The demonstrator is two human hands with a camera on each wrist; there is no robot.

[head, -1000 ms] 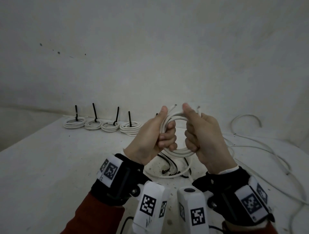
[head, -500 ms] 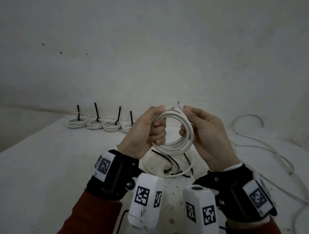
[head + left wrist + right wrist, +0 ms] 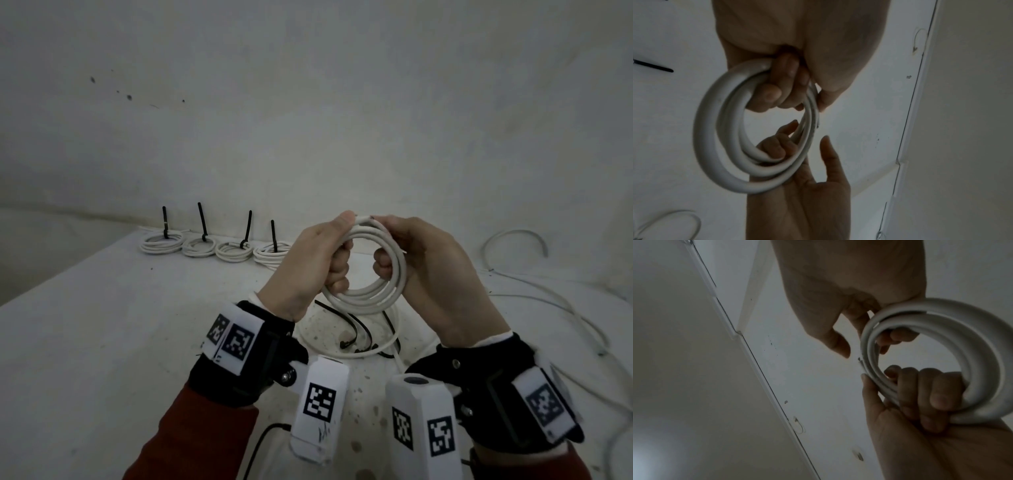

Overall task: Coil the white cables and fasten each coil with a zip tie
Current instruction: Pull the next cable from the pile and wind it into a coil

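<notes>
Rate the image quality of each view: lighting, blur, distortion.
Head view: dim, flat light, wide-angle bending of the table edge, yet the cable coil and both hands are sharp. Left wrist view: dark, left hand underexposed, coil's near edge soft. Right wrist view: similarly murky, right hand shadowed, coil rim blurred, wall line slanted.

You hold the coil [image 3: 371,270] above the table [image 3: 102,325], left hand [image 3: 308,263] on its left, right hand [image 3: 435,270] on its right; four tied coils [image 3: 212,245] lie behind-left; loose cables [image 3: 561,308] lie right.
</notes>
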